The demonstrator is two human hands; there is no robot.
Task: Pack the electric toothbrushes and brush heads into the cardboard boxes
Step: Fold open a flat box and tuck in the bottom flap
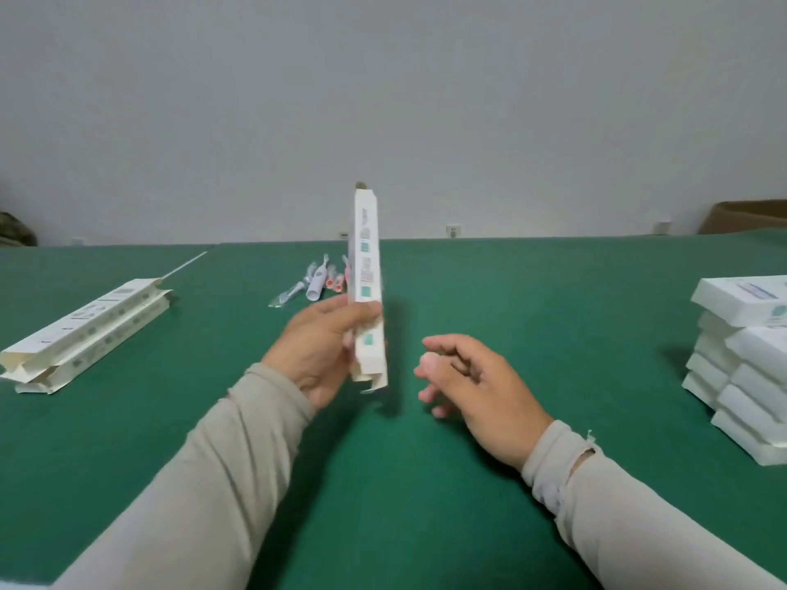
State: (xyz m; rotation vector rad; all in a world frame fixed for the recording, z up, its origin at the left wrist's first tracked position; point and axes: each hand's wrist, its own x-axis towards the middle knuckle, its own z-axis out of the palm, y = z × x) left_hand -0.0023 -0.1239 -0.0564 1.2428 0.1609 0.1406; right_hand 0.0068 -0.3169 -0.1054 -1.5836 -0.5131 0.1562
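my left hand (pixel 317 355) grips upright box (pixel 367 287) | right hand (pixel 472 385) loose, empty | packed stack (pixel 741 368) 3 o'clock | flat boxes (pixel 85 330) 9 o'clock | toothbrushes (pixel 317 283) 12 o'clock unpacked

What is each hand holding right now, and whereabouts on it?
The left hand holds an upright white cardboard box, grip round its lower part. The right hand holds nothing.

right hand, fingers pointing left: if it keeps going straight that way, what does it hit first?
Probably the lower end of the upright box that the left hand holds. The right hand holds nothing; green table shows in the gap between. Depth is uncertain.
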